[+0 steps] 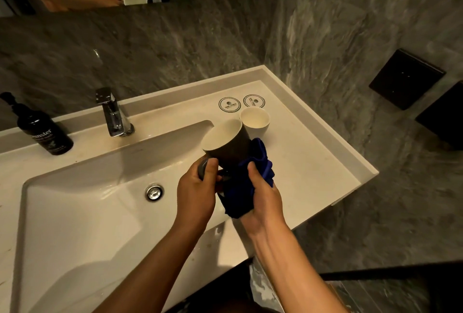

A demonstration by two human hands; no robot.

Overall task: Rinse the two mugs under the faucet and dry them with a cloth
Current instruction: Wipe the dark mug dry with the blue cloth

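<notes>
the left hand (196,191) grips the dark mug (226,143) by its handle side, above the basin's right edge. the mug's long axis tilts toward 11 o'clock, mouth up and away. the right hand (263,198) clutches the blue cloth (246,182) against the mug's base and wall, at 4 o'clock from the mouth. the white mug (255,120) stands on the counter (313,162) at 1 o'clock, just behind. likely drying; the right hand is nearer the white mug.

Your held mug (226,143) sits center; second mug (255,120) at one o'clock on the worktop (313,162), faucet (114,113) at ten, bottle (43,132) beyond it.
</notes>
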